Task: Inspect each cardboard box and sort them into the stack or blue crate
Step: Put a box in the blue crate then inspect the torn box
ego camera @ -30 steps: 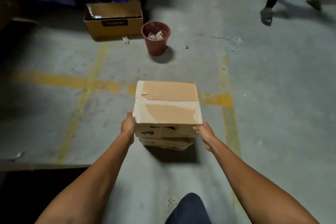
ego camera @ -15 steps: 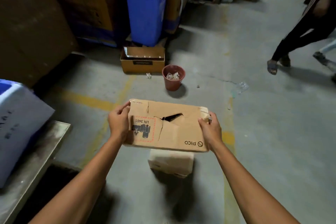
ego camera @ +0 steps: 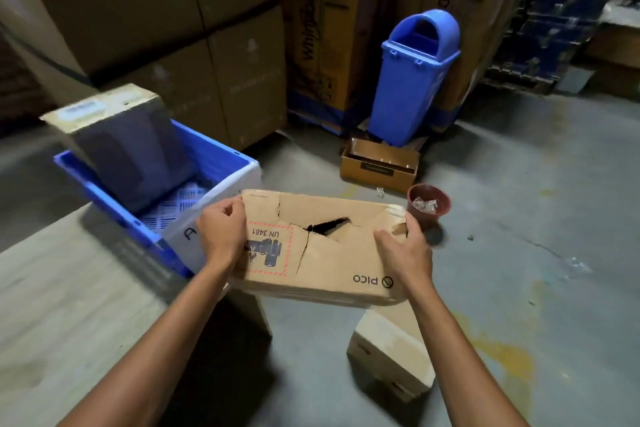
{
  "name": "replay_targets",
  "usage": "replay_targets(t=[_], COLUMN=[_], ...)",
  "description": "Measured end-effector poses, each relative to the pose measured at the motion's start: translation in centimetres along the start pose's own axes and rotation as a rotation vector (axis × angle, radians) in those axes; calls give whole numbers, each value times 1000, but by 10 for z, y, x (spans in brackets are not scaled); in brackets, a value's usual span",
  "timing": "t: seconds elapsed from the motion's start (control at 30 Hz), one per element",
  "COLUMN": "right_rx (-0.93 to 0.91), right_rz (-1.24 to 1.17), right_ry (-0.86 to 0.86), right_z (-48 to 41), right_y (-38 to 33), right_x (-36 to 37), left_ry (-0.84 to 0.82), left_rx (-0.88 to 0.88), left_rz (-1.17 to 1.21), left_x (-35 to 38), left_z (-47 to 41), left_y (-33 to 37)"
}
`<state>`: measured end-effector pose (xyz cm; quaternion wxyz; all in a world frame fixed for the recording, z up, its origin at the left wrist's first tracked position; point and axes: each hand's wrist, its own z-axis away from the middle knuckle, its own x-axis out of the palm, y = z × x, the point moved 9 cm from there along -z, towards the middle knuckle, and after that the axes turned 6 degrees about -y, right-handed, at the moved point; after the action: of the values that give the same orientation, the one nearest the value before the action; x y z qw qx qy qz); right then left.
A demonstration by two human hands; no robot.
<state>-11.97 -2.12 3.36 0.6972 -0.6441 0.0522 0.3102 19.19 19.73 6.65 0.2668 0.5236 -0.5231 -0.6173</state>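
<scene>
Item: cardboard box (ego camera: 322, 253), marked PICO and UN 3481, top face torn open | Position: held in the air, just right of the blue crate (ego camera: 121, 215) | Left hand (ego camera: 221, 236): fingers curled on box's left edge | Right hand (ego camera: 405, 253): fingers grasping torn right corner | Crate: dark box (ego camera: 131, 156) leaning inside | Floor: second box (ego camera: 391, 350) below.

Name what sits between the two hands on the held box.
Head view: between left hand and right hand is the cardboard box, its face torn, with a gash and a UN 3481 label.
</scene>
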Motion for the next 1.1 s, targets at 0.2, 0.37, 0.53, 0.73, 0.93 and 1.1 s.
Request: replay_targets(t=[0.2, 0.37, 0.53, 0.73, 0.93, 1.1], right_rx=[-56, -126, -194, -262, -435, -540], right_rz=[54, 87, 70, 49, 81, 154], right_ry=[-123, -304, -432, -600, -811, -828], right_z=[55, 105, 157, 199, 241, 260], right_y=[-52, -95, -126, -155, -183, -170], right_x=[85, 173, 257, 345, 415, 462], left_ry=[130, 233, 380, 519, 736, 856], left_rx=[-89, -229, -282, -344, -232, -297], left_rz=[-130, -145, -134, -100, 29, 176], left_x=[-130, -249, -352, -451, -509, -518], left_z=[-1, 9, 33, 55, 83, 120], left_y=[-26, -81, -123, -162, -188, -238])
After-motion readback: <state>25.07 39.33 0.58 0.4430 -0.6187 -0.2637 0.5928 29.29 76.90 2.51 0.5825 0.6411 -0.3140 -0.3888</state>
